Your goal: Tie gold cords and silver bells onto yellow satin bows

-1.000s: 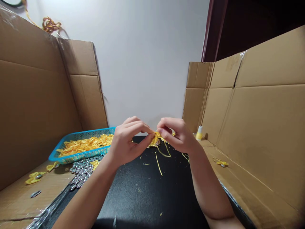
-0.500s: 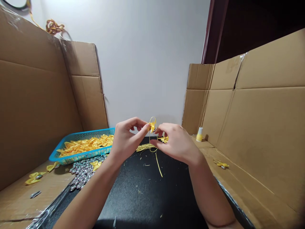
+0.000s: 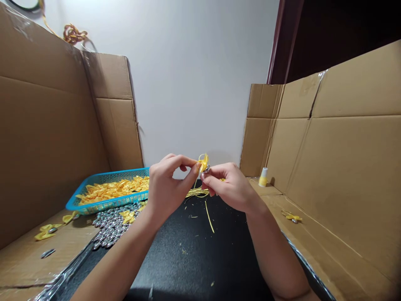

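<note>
My left hand (image 3: 171,179) pinches a small yellow ribbon bow (image 3: 204,162) between thumb and forefinger. A shiny silver bead (image 3: 207,168) sits against the bow's right side, at the fingertips of my right hand (image 3: 227,184), which are closed on it. Thin yellow cord (image 3: 202,156) arches over the bow and hangs down below it, partly hidden by the fingers. Beneath my hands, a bundle of yellow cords (image 3: 197,192) lies on the black tabletop (image 3: 200,259), with one loose cut piece (image 3: 209,217) nearer to me.
A blue basket (image 3: 108,205) full of yellow bows stands at left, behind a pile of silver beads (image 3: 109,228). Cardboard walls (image 3: 351,159) flank both sides. A white-and-yellow thread spool (image 3: 263,177) and a beaded bow (image 3: 293,218) rest on the right cardboard.
My right hand's fingers have closed in on the bead beside the bow. The cord loop that hung between my hands is now mostly hidden. The view has shifted slightly.
</note>
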`<state>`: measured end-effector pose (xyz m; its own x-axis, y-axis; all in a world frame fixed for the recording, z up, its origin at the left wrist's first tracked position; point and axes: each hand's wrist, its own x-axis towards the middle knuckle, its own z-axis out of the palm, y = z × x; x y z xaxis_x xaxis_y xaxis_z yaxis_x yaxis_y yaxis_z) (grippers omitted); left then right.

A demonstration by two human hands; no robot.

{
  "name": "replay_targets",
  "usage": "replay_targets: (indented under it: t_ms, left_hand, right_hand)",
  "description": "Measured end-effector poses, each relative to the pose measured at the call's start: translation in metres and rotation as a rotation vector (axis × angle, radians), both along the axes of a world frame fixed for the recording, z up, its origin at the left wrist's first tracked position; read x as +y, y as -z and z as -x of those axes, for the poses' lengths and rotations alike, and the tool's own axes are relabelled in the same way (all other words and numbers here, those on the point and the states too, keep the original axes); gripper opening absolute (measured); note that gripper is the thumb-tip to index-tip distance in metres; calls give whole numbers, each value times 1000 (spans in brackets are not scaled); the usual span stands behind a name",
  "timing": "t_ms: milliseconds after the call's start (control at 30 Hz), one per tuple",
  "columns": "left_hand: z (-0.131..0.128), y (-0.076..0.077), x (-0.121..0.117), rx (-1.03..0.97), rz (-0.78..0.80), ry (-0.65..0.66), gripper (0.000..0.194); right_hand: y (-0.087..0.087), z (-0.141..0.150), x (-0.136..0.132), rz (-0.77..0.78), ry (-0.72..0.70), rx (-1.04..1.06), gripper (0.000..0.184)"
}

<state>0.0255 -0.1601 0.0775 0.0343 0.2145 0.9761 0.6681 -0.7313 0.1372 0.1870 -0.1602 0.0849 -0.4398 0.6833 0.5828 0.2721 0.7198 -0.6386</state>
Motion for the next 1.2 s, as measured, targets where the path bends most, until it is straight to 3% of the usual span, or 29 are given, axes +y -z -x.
replay_targets:
  t_ms: [300,467,600,1000,1200]
  left_hand:
    - [-4,0,-11,53,-160,-46,9]
    - [-1,-1,-12,20,-93,20,9]
    - [0,-1,-13,-2,-41,46,9]
    - [0,0,-16,-38,-19,30,8]
    - [-1,-2,-16,-25,-1,41,8]
  right_hand:
    - [0,0,-5,-41,-95,132,30]
    - [-3,-10,6,-97,-243,22,35]
    - [-4,-15,14,-97,-274,-34,37]
    - [-1,-14,21,-52,-369,56,39]
    - [-2,-12,20,43,-435,81,39]
